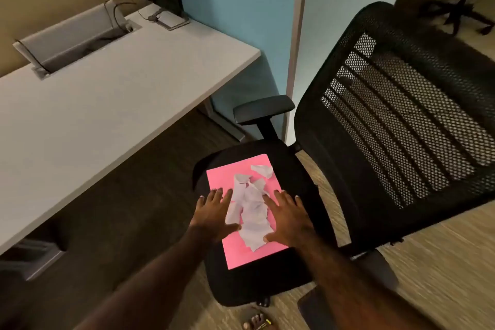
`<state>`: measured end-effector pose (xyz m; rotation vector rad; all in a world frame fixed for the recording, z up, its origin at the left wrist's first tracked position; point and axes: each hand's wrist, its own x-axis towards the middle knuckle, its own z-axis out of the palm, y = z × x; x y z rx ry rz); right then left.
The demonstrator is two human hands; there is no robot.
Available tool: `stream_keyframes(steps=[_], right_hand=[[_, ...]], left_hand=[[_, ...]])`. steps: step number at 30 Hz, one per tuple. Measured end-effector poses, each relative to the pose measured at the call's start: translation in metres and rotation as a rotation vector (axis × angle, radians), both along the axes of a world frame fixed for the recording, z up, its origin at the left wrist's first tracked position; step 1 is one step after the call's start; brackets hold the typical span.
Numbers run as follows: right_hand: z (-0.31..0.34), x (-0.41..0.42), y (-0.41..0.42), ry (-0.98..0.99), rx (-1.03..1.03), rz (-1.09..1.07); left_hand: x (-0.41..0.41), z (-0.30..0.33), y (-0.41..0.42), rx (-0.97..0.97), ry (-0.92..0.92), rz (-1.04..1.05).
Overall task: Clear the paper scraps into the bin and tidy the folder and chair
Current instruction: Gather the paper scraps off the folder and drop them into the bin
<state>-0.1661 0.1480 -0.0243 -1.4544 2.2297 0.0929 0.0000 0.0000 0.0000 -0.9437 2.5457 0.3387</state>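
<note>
both forearms reach in from the bottom of the view toward the seat of a black mesh office chair [281,270], and a bare foot shows on the floor just below the seat's front edge. left hand [214,211] and right hand [288,215] lie flat, palms down and fingers spread, on a pink folder [235,254] that rests on the seat. neither grip is closed on anything: both are released, and the inner fingers and thumbs touch the edges of the white paper scraps [253,211] heaped between them. most scraps form one loose pile down the middle of the folder; one crumpled piece [263,169] sits apart near the folder's far corner, close to the backrest. a grey worktop [112,93] stands to the left, near the chair but not touching it, with an open cable tray at its back edge. no bin is visible anywhere in this view. judging from the pose, the step in hand is the first one, gathering the scraps, with the hands bracketing the pile as if to sweep it together. the next move seems to call for drawing both palms inward to bunch the paper, then cupping it from both sides so nothing slips off the smooth folder onto the seat or floor; the stray piece would need a separate reach. alternatively the folder could be lifted level as a tray. the folder and the chair are not yet tidied.
</note>
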Motion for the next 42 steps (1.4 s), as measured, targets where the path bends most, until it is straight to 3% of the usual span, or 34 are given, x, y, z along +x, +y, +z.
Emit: stream_keyframes(steps=[8,17,24,30,42], right_hand=[[-0.038,-0.012,-0.032,-0.024,-0.056,-0.011],[-0.049,-0.035,-0.062,0.044,-0.270,-0.095],[-0.051,-0.057,-0.097,-0.033,-0.174,-0.075],[-0.056,-0.047,-0.105,-0.119,-0.033,-0.032],[-0.064,-0.023,-0.089,-0.149,-0.137,-0.143]], left_hand=[[-0.008,-0.056,0.013,0.130,-0.029,0.188],[-0.018,-0.088,0.021,-0.067,-0.111,0.129],[-0.009,-0.097,0.017,-0.017,-0.119,0.181],[0.003,-0.101,0.017,0.068,0.000,0.260],[0.023,-0.098,0.014,0.128,0.170,0.332]])
